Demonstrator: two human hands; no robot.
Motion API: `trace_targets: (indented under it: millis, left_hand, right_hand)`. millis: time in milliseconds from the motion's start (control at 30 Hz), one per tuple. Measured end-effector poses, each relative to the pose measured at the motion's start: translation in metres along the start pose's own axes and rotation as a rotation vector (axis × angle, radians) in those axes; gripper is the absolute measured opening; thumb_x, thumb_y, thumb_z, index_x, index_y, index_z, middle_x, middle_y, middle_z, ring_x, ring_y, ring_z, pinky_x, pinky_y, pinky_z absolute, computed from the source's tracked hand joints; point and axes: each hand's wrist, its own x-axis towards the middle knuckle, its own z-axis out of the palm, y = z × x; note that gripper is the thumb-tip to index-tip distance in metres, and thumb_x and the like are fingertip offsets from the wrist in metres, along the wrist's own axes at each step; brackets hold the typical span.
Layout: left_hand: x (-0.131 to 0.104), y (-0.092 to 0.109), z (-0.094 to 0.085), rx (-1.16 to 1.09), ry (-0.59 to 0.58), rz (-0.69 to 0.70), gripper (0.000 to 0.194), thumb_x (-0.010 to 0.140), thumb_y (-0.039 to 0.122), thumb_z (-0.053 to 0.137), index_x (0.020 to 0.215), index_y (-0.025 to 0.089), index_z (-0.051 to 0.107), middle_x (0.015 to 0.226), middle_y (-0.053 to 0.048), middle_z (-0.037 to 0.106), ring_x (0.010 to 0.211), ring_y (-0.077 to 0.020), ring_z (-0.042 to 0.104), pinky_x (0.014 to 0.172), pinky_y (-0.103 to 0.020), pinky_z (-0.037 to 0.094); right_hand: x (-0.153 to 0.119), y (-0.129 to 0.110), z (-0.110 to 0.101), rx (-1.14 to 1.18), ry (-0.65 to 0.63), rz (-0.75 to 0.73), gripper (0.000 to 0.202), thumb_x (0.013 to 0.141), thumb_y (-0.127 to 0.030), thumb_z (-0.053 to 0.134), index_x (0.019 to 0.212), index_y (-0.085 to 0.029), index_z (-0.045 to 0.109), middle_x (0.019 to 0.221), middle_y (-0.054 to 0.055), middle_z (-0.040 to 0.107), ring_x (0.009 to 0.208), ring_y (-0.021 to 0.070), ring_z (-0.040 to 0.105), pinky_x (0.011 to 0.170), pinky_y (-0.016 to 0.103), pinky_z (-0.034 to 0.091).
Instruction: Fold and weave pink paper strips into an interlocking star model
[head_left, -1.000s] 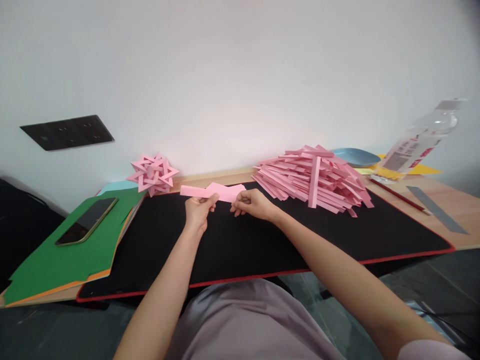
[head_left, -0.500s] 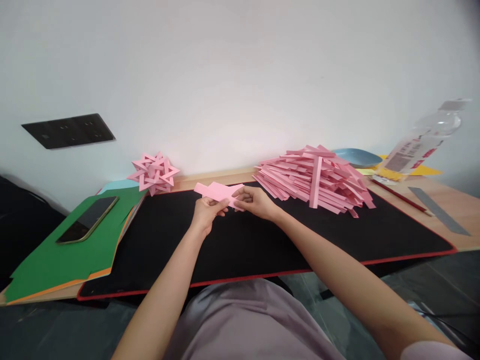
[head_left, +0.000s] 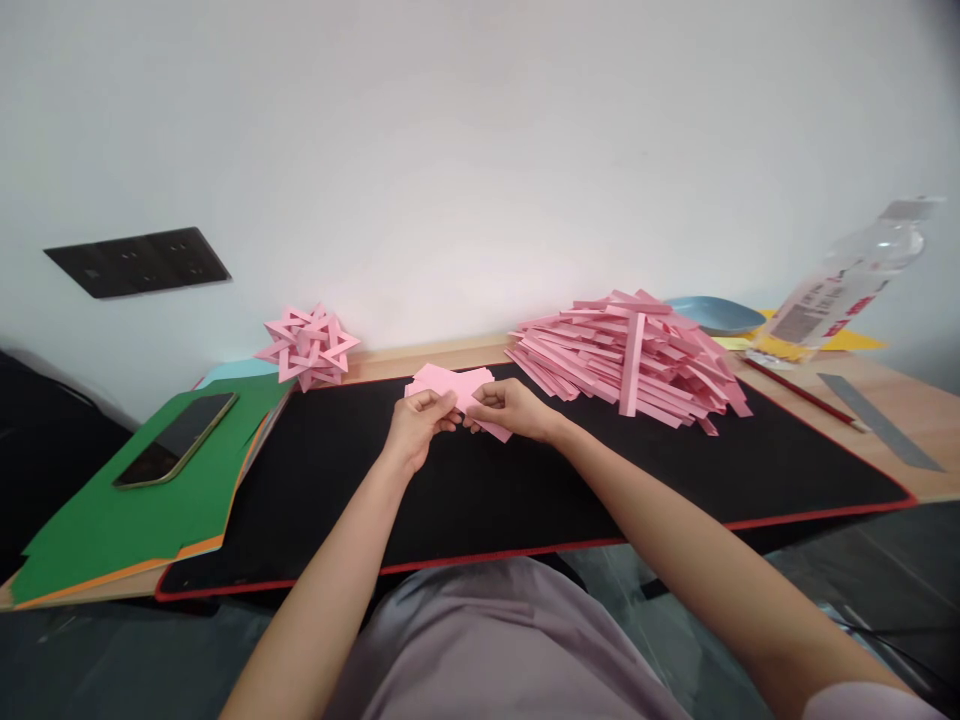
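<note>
Left hand [head_left: 417,424] and right hand [head_left: 510,408] were both pinched shut on one pink paper piece [head_left: 459,385], fingertips nearly meeting at its near edge, held just above the far part of the black mat [head_left: 480,490]. Paper was folded or overlapped on itself, one corner sticking out below the right hand; exact fold state not clear. Both forearms reached in from the bottom of the view over the mat. Right of the hands, a pile of pink strips [head_left: 626,362] sat on the mat's far right area, well apart from the hands. Left of them, a pink woven star model [head_left: 306,346] stood at the mat's far left corner against the wall. Green sheet [head_left: 127,510] lay on the counter [head_left: 911,420] left of the mat, phone [head_left: 175,440] lying flat on it. Far right: blue dish [head_left: 712,314] behind the pile, clear bottle [head_left: 847,275] tilted, red pencil [head_left: 802,395] and grey ruler [head_left: 877,430] on the bare wood. Black socket plate [head_left: 135,262] on the wall, upper left.
</note>
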Motion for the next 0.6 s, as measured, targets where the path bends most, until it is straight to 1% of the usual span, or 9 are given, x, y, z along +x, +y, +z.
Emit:
trace_targets:
  millis: [67, 100, 267, 300, 433, 600]
  left_hand:
    - [-0.0014, -0.001, 0.0027, 0.027, -0.05, -0.014, 0.03, 0.056, 0.035, 0.075, 0.06, 0.01, 0.06, 0.054, -0.004, 0.06, 0.051, -0.0113, 0.057, 0.048, -0.022, 0.043]
    - [-0.0016, -0.0011, 0.0034, 0.031, -0.05, -0.015, 0.03, 0.057, 0.036, 0.075, 0.06, 0.01, 0.06, 0.054, -0.004, 0.06, 0.05, -0.0114, 0.057, 0.048, -0.022, 0.043]
    - [0.001, -0.0003, 0.0009, -0.023, 0.091, 0.061, 0.029, 0.057, 0.036, 0.075, 0.058, 0.011, 0.06, 0.052, -0.004, 0.059, 0.046, -0.0096, 0.053, 0.046, -0.022, 0.041]
    - [0.0013, -0.0001, 0.0005, -0.027, 0.092, 0.063, 0.029, 0.057, 0.035, 0.075, 0.058, 0.011, 0.06, 0.051, -0.004, 0.06, 0.045, -0.0096, 0.053, 0.046, -0.022, 0.041]
    - [-0.0007, 0.0002, 0.0021, -0.012, 0.016, 0.017, 0.028, 0.056, 0.033, 0.076, 0.055, 0.01, 0.06, 0.051, -0.005, 0.06, 0.046, -0.0109, 0.055, 0.047, -0.023, 0.042]
    - [-0.0036, 0.0006, 0.0056, 0.025, 0.019, 0.0, 0.031, 0.057, 0.036, 0.074, 0.052, 0.01, 0.059, 0.049, -0.005, 0.058, 0.043, -0.0106, 0.054, 0.044, -0.022, 0.041]
  right_hand:
    - [-0.0016, -0.0033, -0.0001, -0.015, -0.025, 0.019, 0.024, 0.071, -0.035, 0.063, 0.068, -0.012, 0.057, 0.069, 0.005, 0.068, 0.065, 0.0135, 0.064, 0.066, 0.026, 0.051]
    - [-0.0022, -0.0046, -0.0002, -0.019, -0.036, 0.025, 0.024, 0.072, -0.035, 0.063, 0.067, -0.012, 0.057, 0.068, 0.005, 0.067, 0.064, 0.0133, 0.064, 0.066, 0.026, 0.05]
    - [-0.0042, -0.0077, 0.0, -0.004, -0.1, 0.056, 0.025, 0.071, -0.035, 0.063, 0.065, -0.012, 0.056, 0.067, 0.005, 0.067, 0.062, 0.0127, 0.063, 0.066, 0.027, 0.05]
    - [-0.0045, -0.0078, 0.0003, -0.002, -0.106, 0.063, 0.025, 0.071, -0.035, 0.064, 0.066, -0.012, 0.057, 0.068, 0.005, 0.067, 0.062, 0.0128, 0.063, 0.066, 0.027, 0.05]
    - [-0.005, -0.0068, 0.0017, 0.043, -0.102, 0.086, 0.024, 0.07, -0.034, 0.065, 0.069, -0.01, 0.06, 0.069, 0.005, 0.068, 0.062, 0.0131, 0.064, 0.068, 0.028, 0.05]
    - [-0.0037, -0.0059, 0.0054, 0.095, -0.056, 0.11, 0.023, 0.071, -0.033, 0.065, 0.068, -0.011, 0.059, 0.067, 0.004, 0.067, 0.06, 0.012, 0.063, 0.065, 0.026, 0.051]
